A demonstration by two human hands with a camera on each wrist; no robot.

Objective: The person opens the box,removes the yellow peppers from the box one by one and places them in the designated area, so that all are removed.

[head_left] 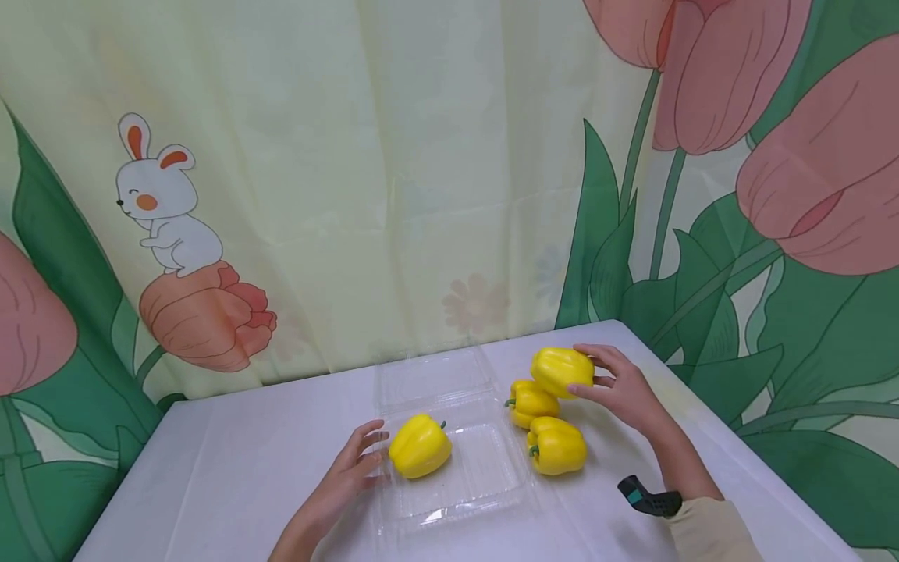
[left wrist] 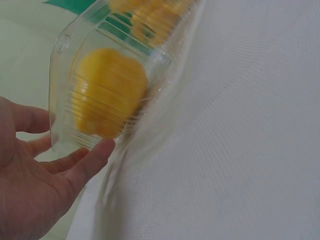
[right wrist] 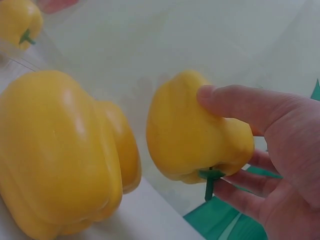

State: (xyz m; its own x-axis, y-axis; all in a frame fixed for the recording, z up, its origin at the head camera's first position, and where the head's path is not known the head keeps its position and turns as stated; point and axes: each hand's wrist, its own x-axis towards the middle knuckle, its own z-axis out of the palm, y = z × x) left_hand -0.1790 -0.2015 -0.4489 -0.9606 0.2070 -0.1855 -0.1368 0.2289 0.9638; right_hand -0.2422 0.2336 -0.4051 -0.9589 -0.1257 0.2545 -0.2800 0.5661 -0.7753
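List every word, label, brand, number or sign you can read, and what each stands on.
None can be read.
Peppers and box: no lettering visible.
Curtain: only drawings, such as the rabbit and tulips.
Black band: any marking is too small to read.

On the table (head_left: 246,468), before a curtain (head_left: 330,195), I see an open container (head_left: 485,468), its lid (head_left: 435,382) laid back behind it. One pepper (head_left: 420,446) sits in the container's left part; the left hand (head_left: 347,468) is at the left wall. Right of the container, a near pepper (head_left: 557,446) lies on the table, a farther pepper (head_left: 532,403) just behind. Above or beyond those two, I can't tell which, the right hand (head_left: 618,386) holds a fourth pepper (head_left: 558,371).
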